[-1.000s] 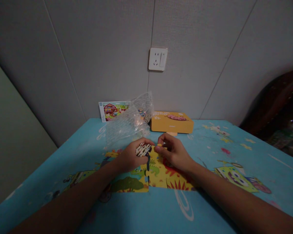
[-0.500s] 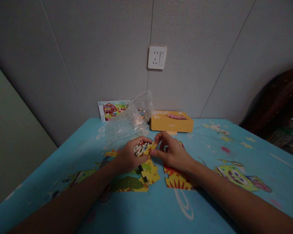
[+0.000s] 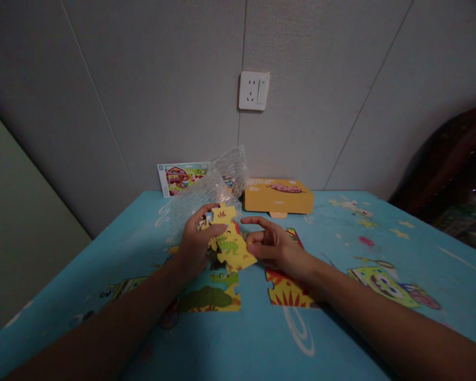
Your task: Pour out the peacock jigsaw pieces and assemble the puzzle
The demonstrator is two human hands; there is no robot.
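My left hand [image 3: 196,241] grips several jigsaw pieces above the table, its thumb pressed on a yellow piece [image 3: 223,215] with a small plant on it. Just below that sits a yellow piece with a green crocodile [image 3: 233,250], overlapping the held ones. My right hand [image 3: 275,247] pinches this crocodile piece at its right edge, index finger raised. Under my left wrist lies a joined puzzle section with a dark green bush [image 3: 208,299]. A yellow and red section [image 3: 289,290] lies partly beneath my right hand and forearm.
Clear bubble wrap [image 3: 190,209] lies behind my left hand. A yellow box [image 3: 278,196] stands by the wall, beside a farm picture card [image 3: 178,179]. The blue cartoon tablecloth [image 3: 262,344] covers the table. A socket [image 3: 254,91] is on the wall.
The crocodile piece, earlier lying on the table, is now lifted up to the held pieces. My left hand has moved slightly left and up, and its pieces now face me.
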